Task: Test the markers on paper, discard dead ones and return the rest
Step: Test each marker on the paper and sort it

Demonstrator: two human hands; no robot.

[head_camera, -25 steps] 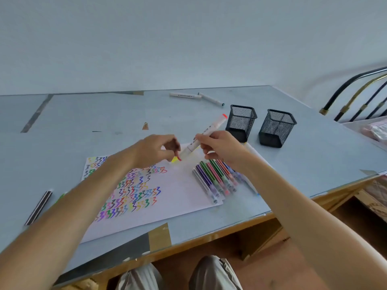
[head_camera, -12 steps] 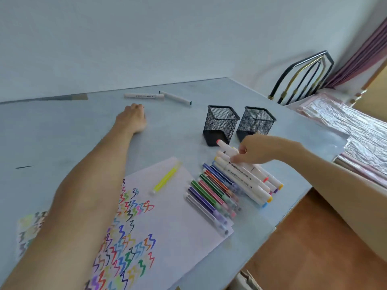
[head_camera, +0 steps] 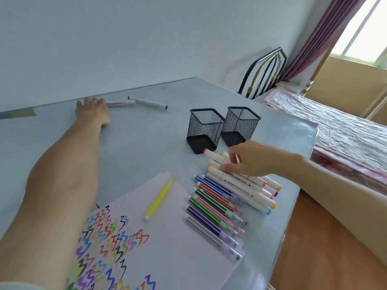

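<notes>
My right hand (head_camera: 249,160) reaches over a pile of thick white markers (head_camera: 247,187) beside the mesh cups, thumb and forefinger pinching a red-capped white marker (head_camera: 213,155) on top of the pile. My left hand (head_camera: 92,110) lies palm down far across the table, fingertips touching the end of a white marker (head_camera: 121,103); a second white marker (head_camera: 147,102) lies just beyond. A yellow marker (head_camera: 160,197) rests on the paper (head_camera: 171,248), which is covered in coloured zigzags. A row of thin coloured markers (head_camera: 213,208) lies along the paper's right edge.
Two black mesh cups (head_camera: 204,130) (head_camera: 238,126) stand side by side behind the marker pile. The table's right edge (head_camera: 301,185) is close to the pile. A bed under plastic sheeting (head_camera: 345,132) and its metal frame (head_camera: 263,72) stand to the right.
My right hand carried the red-capped marker from over the paper to the thick-marker pile. My left hand left the paper and stretched out to the far white marker. The view swung right.
</notes>
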